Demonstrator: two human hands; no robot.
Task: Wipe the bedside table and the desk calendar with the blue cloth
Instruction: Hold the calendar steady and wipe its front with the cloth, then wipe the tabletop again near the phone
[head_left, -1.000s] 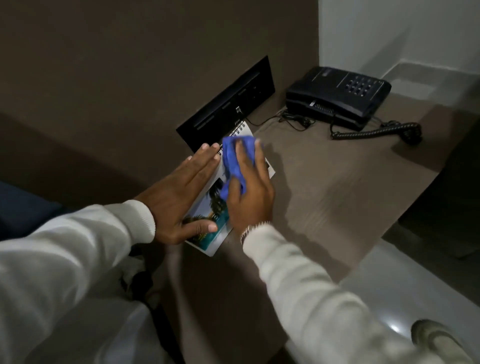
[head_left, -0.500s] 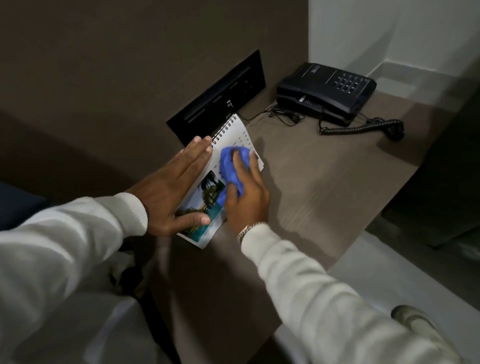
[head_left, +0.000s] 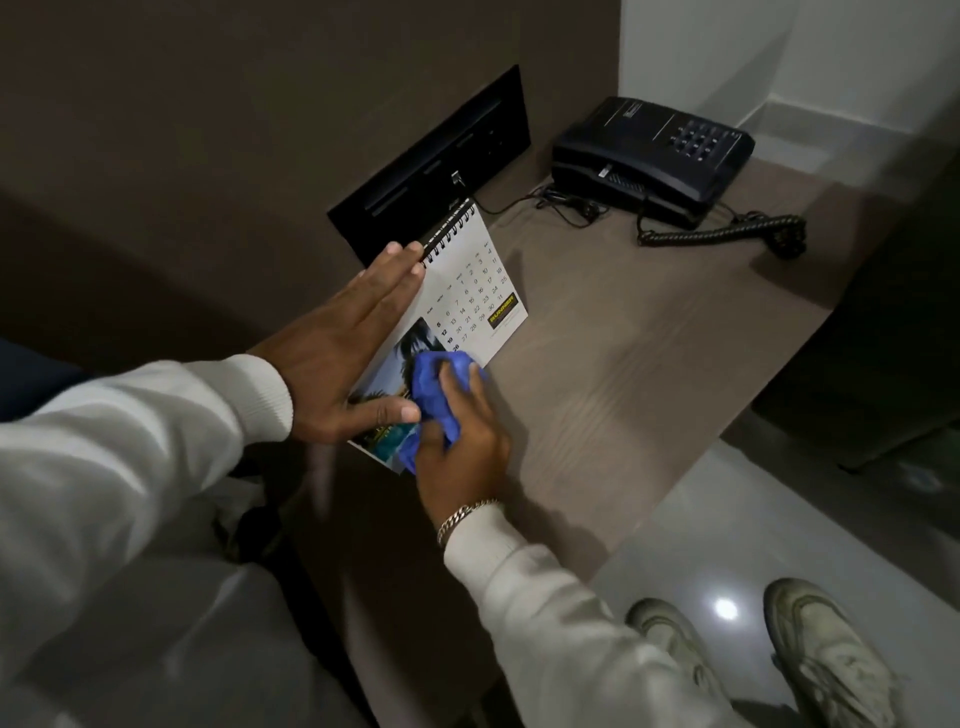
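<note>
Since a second ago, the blue cloth (head_left: 434, 395) has travelled down the desk calendar (head_left: 457, 312) from its spiral-bound top to the photo at its lower end, uncovering the date grid. I see the calendar at the centre of the frame, on the brown bedside table (head_left: 623, 374), close to the dark wall panel at the upper left; I cannot tell whether it lies flat or stands tilted.

My right hand (head_left: 462, 441) is closed around the bunched cloth and presses it onto the picture. My left hand (head_left: 343, 358) is open and flat, holding nothing, fingers stretched along the calendar's left edge and thumb on its lower part, bracing it. The two hands nearly touch at the thumb.

Further out, toward the upper right, a black telephone (head_left: 654, 156) sits on the table with its coiled cord (head_left: 727, 234) trailing beside it. Two pale shoes (head_left: 826, 660) show on the glossy floor at the lower right.

I judge the main risk to be the calendar skidding or a page creasing if the bracing hand lifts while the cloth drags. When the wipe moves to the tabletop, a wide sweep could snag the cord and tug the phone.
</note>
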